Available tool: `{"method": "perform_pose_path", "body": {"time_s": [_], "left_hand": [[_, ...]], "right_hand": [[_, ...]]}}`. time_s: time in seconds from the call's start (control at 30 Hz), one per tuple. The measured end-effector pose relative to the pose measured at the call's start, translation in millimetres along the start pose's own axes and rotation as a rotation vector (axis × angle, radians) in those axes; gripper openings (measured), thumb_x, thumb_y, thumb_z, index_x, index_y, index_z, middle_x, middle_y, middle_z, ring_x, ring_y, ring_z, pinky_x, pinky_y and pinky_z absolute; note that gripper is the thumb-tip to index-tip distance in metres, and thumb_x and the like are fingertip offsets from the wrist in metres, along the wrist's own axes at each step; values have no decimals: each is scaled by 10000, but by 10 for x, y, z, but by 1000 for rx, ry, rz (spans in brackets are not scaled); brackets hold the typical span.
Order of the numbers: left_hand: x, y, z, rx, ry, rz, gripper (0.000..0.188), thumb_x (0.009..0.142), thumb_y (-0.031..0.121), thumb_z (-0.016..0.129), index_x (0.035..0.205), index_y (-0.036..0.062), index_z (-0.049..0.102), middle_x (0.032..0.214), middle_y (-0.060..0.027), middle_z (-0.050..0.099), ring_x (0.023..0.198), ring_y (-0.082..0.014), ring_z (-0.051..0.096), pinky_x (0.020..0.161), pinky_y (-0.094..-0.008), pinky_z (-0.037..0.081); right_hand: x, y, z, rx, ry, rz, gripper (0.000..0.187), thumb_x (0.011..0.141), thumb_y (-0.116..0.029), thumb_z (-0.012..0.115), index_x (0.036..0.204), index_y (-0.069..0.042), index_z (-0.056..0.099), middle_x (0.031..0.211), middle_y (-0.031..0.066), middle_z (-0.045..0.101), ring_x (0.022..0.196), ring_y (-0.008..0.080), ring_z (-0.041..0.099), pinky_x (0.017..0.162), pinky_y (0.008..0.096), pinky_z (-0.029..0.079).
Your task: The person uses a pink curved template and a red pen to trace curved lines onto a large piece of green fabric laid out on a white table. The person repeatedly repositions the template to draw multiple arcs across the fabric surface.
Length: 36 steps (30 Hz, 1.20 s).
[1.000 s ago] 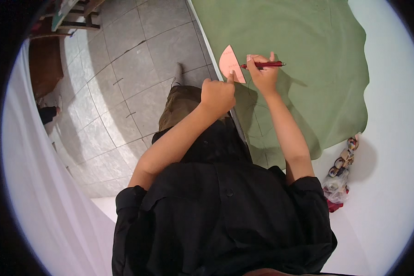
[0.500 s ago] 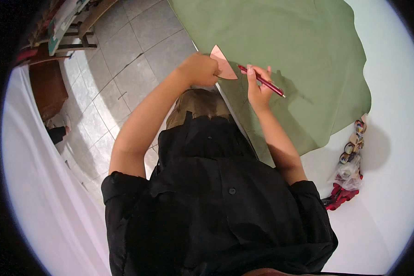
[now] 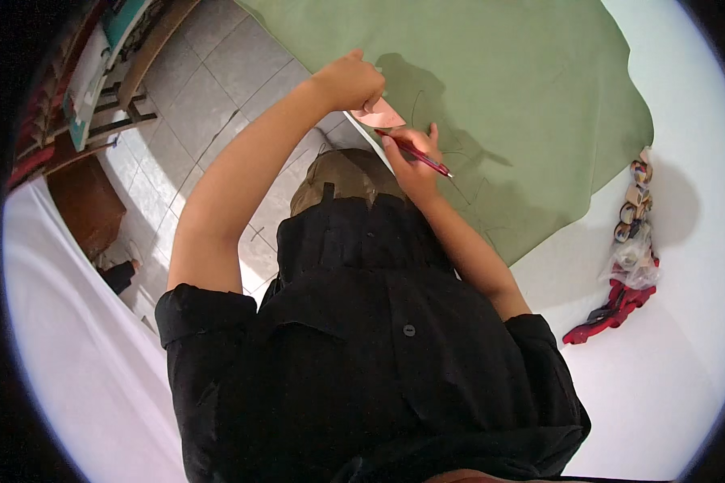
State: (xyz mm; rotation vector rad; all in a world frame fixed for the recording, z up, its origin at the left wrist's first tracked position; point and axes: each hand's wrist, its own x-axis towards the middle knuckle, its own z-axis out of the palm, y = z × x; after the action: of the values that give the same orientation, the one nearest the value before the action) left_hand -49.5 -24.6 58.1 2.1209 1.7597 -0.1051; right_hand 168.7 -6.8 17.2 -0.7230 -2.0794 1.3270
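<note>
Two bare hands are at work, one pink piece and one pen between them. The right hand point(image 3: 413, 167) is closed around the single dark red pen point(image 3: 427, 160), slim, straight and smooth, its tip pointing away from the grip toward the curved near edge of the pink piece point(image 3: 381, 115); whether tip and edge touch cannot be told. That one flat, thin, pale piece lies just ahead and to the left of the pen grip, partly under the left hand point(image 3: 350, 82), its bare portion narrowing to a sharp corner on the right. The fingers of the left hand are bent down onto it; whether they pinch it or only press it cannot be told. Beneath the piece and reaching far to the right of both hands spreads one green sheet point(image 3: 532, 105), matt and smooth, its right border wavy. Several thin dark lines point(image 3: 457, 190) run over it just right of the pen grip. Well to the right of that grip, on the white surface point(image 3: 568, 253), lie several small rounded items point(image 3: 638, 193) in a row, then crinkled clear plastic point(image 3: 632, 258) and one crumpled red cloth point(image 3: 616, 310). Left of both hands stretches a floor of grey square tiles point(image 3: 246, 80).
</note>
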Motion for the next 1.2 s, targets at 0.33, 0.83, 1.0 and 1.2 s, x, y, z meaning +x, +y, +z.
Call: {"method": "perform_pose_path", "body": {"time_s": [0.33, 0.83, 1.0, 1.2], "left_hand": [[-28, -17, 122, -31, 142, 35, 80, 608, 175, 666, 536, 208, 675, 567, -47, 627, 573, -232, 584, 778, -346, 399], [-12, -25, 150, -43, 150, 51, 74, 583, 176, 676, 515, 198, 654, 546, -49, 608, 548, -233, 567, 736, -332, 393], [-23, -37, 160, -61, 200, 75, 85, 592, 176, 677, 513, 197, 653, 544, -48, 607, 548, -233, 571, 731, -333, 389], [11, 20, 55, 16, -5, 8, 68, 616, 182, 703, 570, 225, 678, 657, -16, 671, 685, -208, 658, 810, -359, 410]], "right_hand": [[87, 78, 233, -94, 40, -74, 136, 751, -140, 718, 855, -130, 632, 913, -3, 677, 913, 197, 641, 1085, 622, 105], [82, 127, 237, -166, -4, -51, 126, 757, -149, 707, 852, -128, 626, 919, 9, 669, 926, 204, 633, 1080, 634, 95], [73, 124, 242, -176, 28, -65, 135, 756, -154, 712, 851, -119, 623, 919, 19, 667, 929, 216, 634, 1079, 638, 104], [66, 108, 230, -146, 57, -61, 120, 750, -141, 718, 814, -108, 621, 901, 25, 670, 924, 233, 638, 1078, 645, 109]]}}
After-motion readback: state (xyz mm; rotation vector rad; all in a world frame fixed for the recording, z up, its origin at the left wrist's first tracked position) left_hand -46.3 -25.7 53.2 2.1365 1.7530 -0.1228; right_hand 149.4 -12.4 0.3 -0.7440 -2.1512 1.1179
